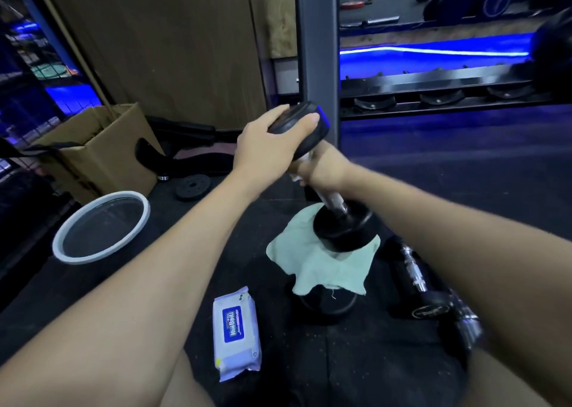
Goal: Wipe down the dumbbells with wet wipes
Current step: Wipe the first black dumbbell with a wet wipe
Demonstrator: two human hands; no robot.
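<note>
On the dark rubber floor (356,360), centre of view: one dumbbell (337,217) is standing tilted on end, its lower head resting on a pale green cloth (315,267), which is itself draped over another black weight (325,304), probably to cushion and steady the load. Left hand (266,146) is cupping the upper head from the side, fingers curled over its rim, evidently propping the dumbbell so the bar is exposed all round. Right hand (322,168) is closing around the chrome handle just under that head; a scrap of white, likely a wet wipe (295,177), is showing at its edge, though most of it is hidden in the grip. Pack of wipes (236,334) is lying flat near the person's legs, within easy reach for a fresh sheet. White-rimmed basin (102,227) is sitting to the left, well apart; its purpose cannot be told. Second dumbbell (418,282) is lying on its side just right of the cloth, likely awaiting its turn or already done.
</note>
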